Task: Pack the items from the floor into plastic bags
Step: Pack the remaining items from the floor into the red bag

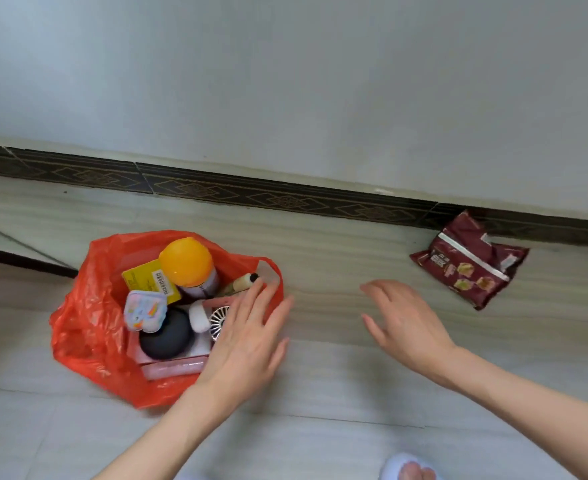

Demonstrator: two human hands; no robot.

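Note:
A red plastic bag (88, 327) stands open on the floor at the left. Inside it I see an orange-capped bottle (187, 263), a yellow box (147, 280), a pastel pouch (143, 310), a black round item (166, 336), a small white fan (218, 322) and pink boxes (171, 368). My left hand (247, 337) hovers over the bag's right rim with fingers straight, holding nothing. My right hand (407, 323) is spread open above the bare floor, between the bag and a dark red snack packet (469, 263) that lies by the wall.
A dark patterned skirting (251, 194) runs along the white wall behind. The floor is pale tile. A foot in a light slipper (408, 467) shows at the bottom edge.

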